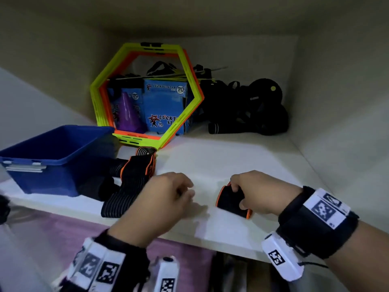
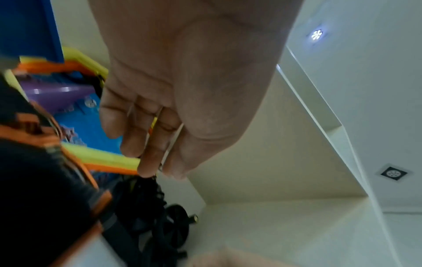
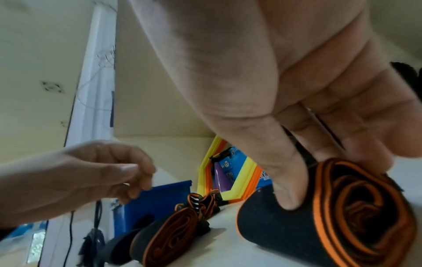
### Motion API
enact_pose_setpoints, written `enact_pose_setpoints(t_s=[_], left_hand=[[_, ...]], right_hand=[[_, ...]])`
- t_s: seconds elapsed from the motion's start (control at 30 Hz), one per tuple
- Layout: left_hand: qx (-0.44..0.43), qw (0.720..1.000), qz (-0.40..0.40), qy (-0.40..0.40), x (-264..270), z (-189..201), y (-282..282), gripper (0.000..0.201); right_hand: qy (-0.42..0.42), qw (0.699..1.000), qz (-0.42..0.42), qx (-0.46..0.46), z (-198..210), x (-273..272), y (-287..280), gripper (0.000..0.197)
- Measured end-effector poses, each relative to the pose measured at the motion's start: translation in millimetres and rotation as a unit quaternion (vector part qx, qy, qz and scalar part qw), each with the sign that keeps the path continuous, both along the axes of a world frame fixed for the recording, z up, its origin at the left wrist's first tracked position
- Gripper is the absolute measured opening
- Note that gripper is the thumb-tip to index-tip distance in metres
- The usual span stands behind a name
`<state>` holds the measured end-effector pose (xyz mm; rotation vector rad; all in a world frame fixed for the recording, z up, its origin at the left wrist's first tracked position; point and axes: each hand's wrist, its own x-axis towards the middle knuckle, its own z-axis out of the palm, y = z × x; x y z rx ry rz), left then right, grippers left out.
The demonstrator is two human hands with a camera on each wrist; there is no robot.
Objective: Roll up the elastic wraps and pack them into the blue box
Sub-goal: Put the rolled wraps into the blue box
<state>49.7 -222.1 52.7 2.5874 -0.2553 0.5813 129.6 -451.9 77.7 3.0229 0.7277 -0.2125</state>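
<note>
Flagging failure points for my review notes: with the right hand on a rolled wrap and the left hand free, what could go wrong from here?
1. The rolled wrap is held only by the right hand; its coils look loose, so it may unroll on the way to the blue box.
2. The left hand holds nothing, so it gives the roll no support.
3. The other wraps lie between the roll and the box; a low carry could snag them.
</note>
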Motion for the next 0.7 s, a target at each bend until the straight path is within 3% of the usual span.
enact_pose_setpoints(t_s=[0.1, 0.27, 0.37, 0.5, 0.7], left_hand=[[0.013, 0.999, 0.036, 0.003, -8.0, 6.8, 58.8, 0.006], [0.077, 0.991, 0.1, 0.03, -15.1, -14.7, 130.5, 0.021], [0.073, 0.993, 0.064, 0.067, -19.8, -32.2, 144.2, 0.026], [0.082, 0.992, 0.034, 0.086, -22.5, -43.0, 152.7, 0.048], [0.086, 0.992, -0.014, 0.092, -16.3, -43.7, 166.8, 0.052]], right_hand=[[-0.002, 1.0, 0.0, 0.005, -0.5, 24.1, 17.0, 0.032], [0.025, 0.999, -0.009, 0.046, 1.4, 62.1, 53.2, 0.035], [0.048, 0.995, -0.004, 0.092, 1.3, 76.7, 78.5, 0.034], [0.068, 0.991, 0.009, 0.116, -0.9, 85.9, 110.0, 0.035], [0.064, 0.99, 0.025, 0.125, -2.1, 92.9, 140.0, 0.03]])
